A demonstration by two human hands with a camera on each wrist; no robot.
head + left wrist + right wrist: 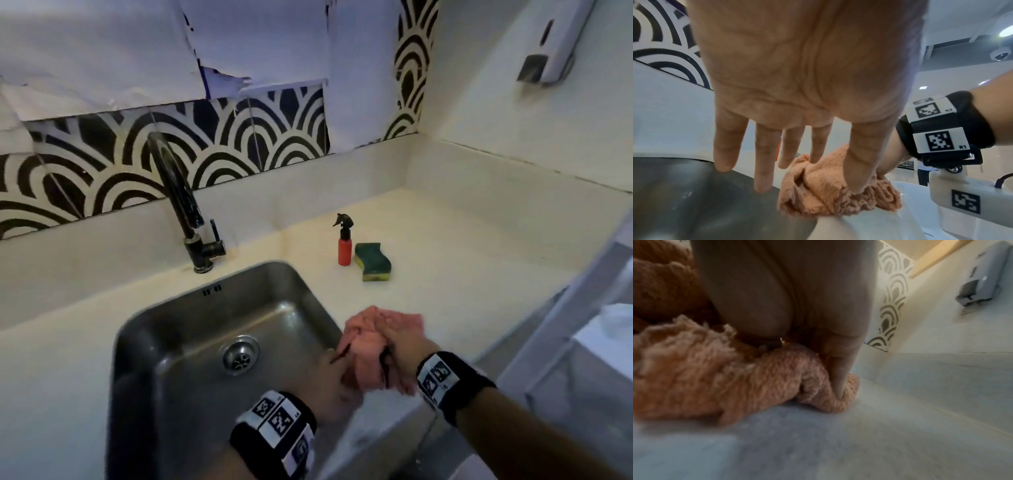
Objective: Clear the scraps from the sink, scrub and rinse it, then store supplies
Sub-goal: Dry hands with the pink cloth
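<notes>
A crumpled peach cloth (368,346) lies on the counter at the right rim of the steel sink (191,394). My right hand (400,337) lies over the bunched cloth (715,386) and grips it, with one finger (840,378) dug into a fold. My left hand (329,373) sits beside it at the sink's edge. Its fingers (762,162) are straight and spread above the basin, and its thumb (858,162) presses on the cloth (818,199). No scraps show in the basin around the drain (240,356).
A black faucet (178,192) stands behind the sink. A red spray bottle (344,250) and a green-and-yellow sponge (372,262) sit on the cream counter (462,260). A soap dispenser (548,44) hangs on the right wall. A white rack (582,342) edges in at right.
</notes>
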